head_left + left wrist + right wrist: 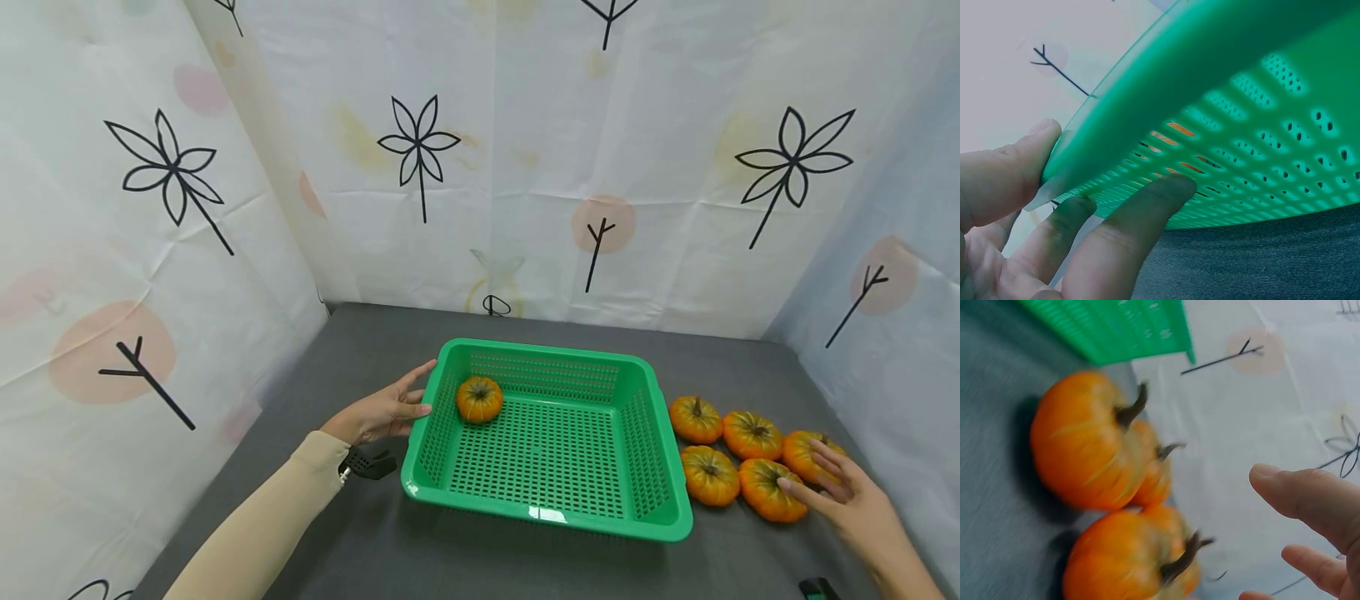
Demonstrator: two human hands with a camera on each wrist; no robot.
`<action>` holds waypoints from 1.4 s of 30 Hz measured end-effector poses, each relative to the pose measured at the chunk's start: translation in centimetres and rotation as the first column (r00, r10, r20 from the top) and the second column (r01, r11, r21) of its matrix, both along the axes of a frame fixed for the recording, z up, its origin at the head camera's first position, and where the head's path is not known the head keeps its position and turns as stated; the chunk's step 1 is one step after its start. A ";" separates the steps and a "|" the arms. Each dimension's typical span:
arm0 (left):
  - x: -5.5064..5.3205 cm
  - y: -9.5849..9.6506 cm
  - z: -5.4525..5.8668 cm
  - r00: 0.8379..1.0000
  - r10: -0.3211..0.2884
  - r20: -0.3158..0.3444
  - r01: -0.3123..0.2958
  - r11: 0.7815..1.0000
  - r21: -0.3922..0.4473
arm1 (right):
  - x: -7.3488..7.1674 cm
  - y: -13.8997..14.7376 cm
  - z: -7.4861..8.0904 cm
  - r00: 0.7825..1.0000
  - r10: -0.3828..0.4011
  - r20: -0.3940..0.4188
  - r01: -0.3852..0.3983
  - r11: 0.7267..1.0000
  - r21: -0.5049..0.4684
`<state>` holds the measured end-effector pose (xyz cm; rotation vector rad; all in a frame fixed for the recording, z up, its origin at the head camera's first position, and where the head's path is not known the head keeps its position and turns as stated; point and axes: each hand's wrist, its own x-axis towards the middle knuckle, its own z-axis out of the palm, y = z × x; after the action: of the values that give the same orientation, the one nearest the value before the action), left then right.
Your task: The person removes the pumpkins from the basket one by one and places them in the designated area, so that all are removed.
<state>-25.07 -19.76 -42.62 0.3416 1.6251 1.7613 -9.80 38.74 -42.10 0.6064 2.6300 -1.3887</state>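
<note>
A green perforated plastic basket (pixel 536 517) stands on the table, with one orange pumpkin (pixel 480 399) inside at its left end. My left hand (pixel 381 412) grips the basket's left rim. In the left wrist view its thumb lies against the rim (pixel 1116 106), and fingers (pixel 1141 231) touch the slotted wall from outside. Several small pumpkins (pixel 708 476) sit clustered right of the basket. Over the rightmost ones hovers my right hand (pixel 851 500), fingers spread and holding nothing. In the right wrist view, that hand's thumb (pixel 1304 494) is apart from the stemmed pumpkins (pixel 1085 444).
Dark grey cloth covers the table (pixel 360 350). Patterned white sheets (pixel 510 167) hang behind and on both sides of it. A small dark object (pixel 817 588) lies partly in view at the lower right, near the right forearm.
</note>
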 end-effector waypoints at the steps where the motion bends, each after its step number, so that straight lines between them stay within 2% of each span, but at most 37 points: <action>1: 0.0 0.0 0.0 1.000 0.000 0.000 0.000 1.000 0.000 | 0.0 -0.2 0.4 1.000 0.015 -0.022 -0.015 1.000 0.008; 6: 0.0 0.0 0.0 1.000 -0.001 -0.001 0.001 1.000 -0.003 | -0.1 -1.4 1.5 0.989 0.044 -0.143 -0.040 0.999 0.027; 10: 0.0 0.0 0.0 1.000 -0.003 -0.001 0.003 1.000 -0.004 | 0.0 -2.5 2.2 0.969 0.083 -0.235 -0.071 0.996 0.061; 13: 0.0 0.0 0.0 1.000 -0.006 -0.002 0.006 1.000 -0.004 | 0.0 -3.4 2.7 0.934 0.135 -0.330 -0.115 0.990 0.079; 17: 0.1 -0.1 0.0 1.000 -0.012 -0.006 0.012 1.000 -0.004 | -0.5 -5.2 4.1 0.865 0.198 -0.460 -0.172 0.980 0.100; 21: 0.1 -0.2 -0.1 1.000 -0.013 -0.011 0.013 1.000 -0.009 | -1.3 -7.3 5.6 0.808 0.233 -0.541 -0.206 0.972 0.111; 24: 0.1 -0.1 0.0 1.000 -0.012 -0.011 0.012 1.000 -0.011 | -1.8 -8.9 6.5 0.778 0.258 -0.573 -0.248 0.964 0.098; 29: 0.1 0.0 0.0 1.000 -0.017 -0.015 0.017 1.000 -0.012 | -2.2 -11.5 7.3 0.741 0.308 -0.597 -0.338 0.939 0.064; 34: 0.0 0.0 0.0 1.000 -0.018 -0.012 0.018 1.000 -0.014 | -2.9 -13.9 7.6 0.685 0.345 -0.642 -0.431 0.902 0.026; 36: 0.0 0.0 0.0 1.000 -0.015 -0.008 0.015 1.000 -0.014 | -3.2 -14.9 7.8 0.676 0.368 -0.638 -0.449 0.893 0.038; 40: -0.1 -0.1 0.0 1.000 -0.010 -0.003 0.010 1.000 -0.007 | -3.9 -16.9 7.8 0.682 0.431 -0.591 -0.472 0.877 0.095; 42: -0.1 -0.1 0.0 1.000 -0.009 0.001 0.009 1.000 -0.003 | -4.3 -17.8 7.7 0.676 0.458 -0.577 -0.498 0.861 0.101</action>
<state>-25.17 -19.86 -42.64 0.3465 1.6236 1.7514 -14.13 20.94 -34.38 -0.6175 2.8206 -1.6448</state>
